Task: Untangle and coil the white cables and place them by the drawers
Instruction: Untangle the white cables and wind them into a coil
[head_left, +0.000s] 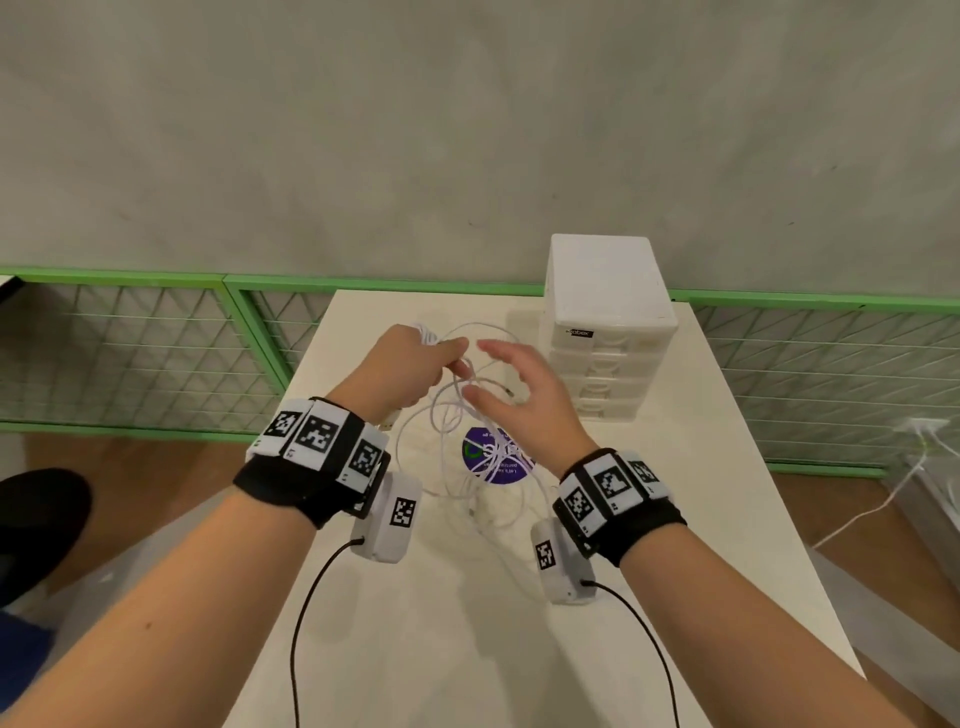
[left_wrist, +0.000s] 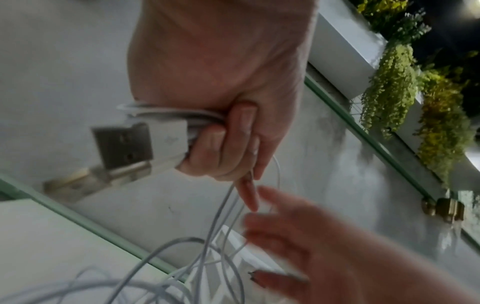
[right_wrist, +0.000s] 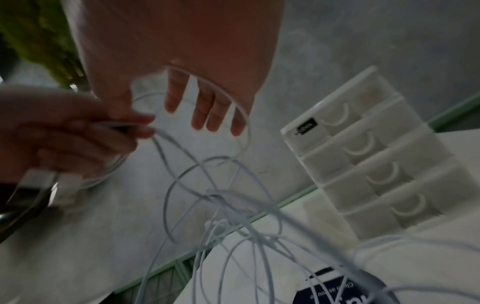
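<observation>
Two hands work above a white tabletop (head_left: 675, 519) at a tangle of white cables (head_left: 467, 467). On the left, the left hand (head_left: 400, 369) is clenched around a small bundle of coiled cable: the left wrist view shows loops tucked under the curled fingers (left_wrist: 221, 144), with a white USB plug (left_wrist: 145, 144) sticking out of the fist beside them. From that grip, thin strands drop down toward the tabletop, where the rest of the cables lie in loose, overlapping loops, partly across a round purple sticker (head_left: 493, 457).

Just right of the left hand, the right hand (head_left: 524, 400) is held above the tangle with its grip released: fingers (right_wrist: 207, 111) spread and fairly straight, closing on nothing. A loop of cable arcs around those fingertips in the right wrist view; whether it touches them cannot be told through the blur. Forefinger and thumb of the left hand sit near the right hand's fingertips.

Further right, at the far right corner of the tabletop, stands a white plastic drawer unit (head_left: 608, 322) with stacked drawers, near the hanging cables but apart from them.
</observation>
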